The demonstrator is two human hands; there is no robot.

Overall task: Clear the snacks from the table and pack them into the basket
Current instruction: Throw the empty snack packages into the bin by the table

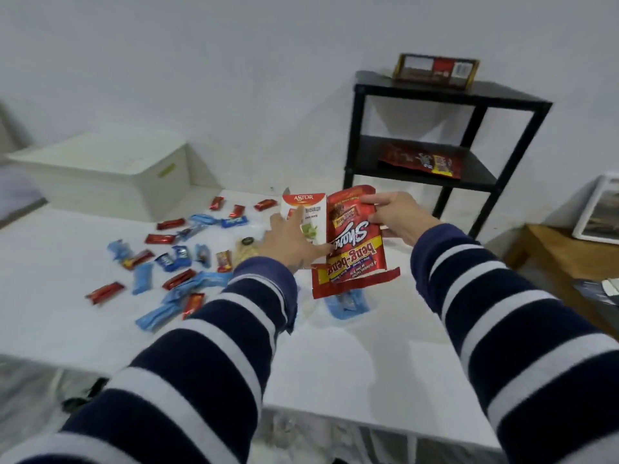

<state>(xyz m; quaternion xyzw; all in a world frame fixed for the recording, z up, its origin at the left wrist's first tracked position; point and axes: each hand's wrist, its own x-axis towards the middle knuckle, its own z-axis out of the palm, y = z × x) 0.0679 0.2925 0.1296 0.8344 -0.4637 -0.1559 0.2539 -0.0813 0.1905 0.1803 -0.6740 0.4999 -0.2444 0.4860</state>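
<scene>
Near the frame's centre, the right hand [398, 219] pinches the top of a red Beng-Beng pouch [351, 242], held above the white table [351, 363]. The left hand [291, 239], fingers straight, touches the Astor box [306, 212]. Small snacks [174, 259] lie scattered at centre left. Best to gather both packs firmly, then carry them to the white bin [110, 172] at upper left, likely the basket.

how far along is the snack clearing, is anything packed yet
Nothing looks packed: the white bin is at the table's far end and its inside isn't visible. In hand: the right hand grips a red Beng-Beng bag, the left hand is at the Astor box. Left: many small wrapped snacks scattered on the table.
</scene>
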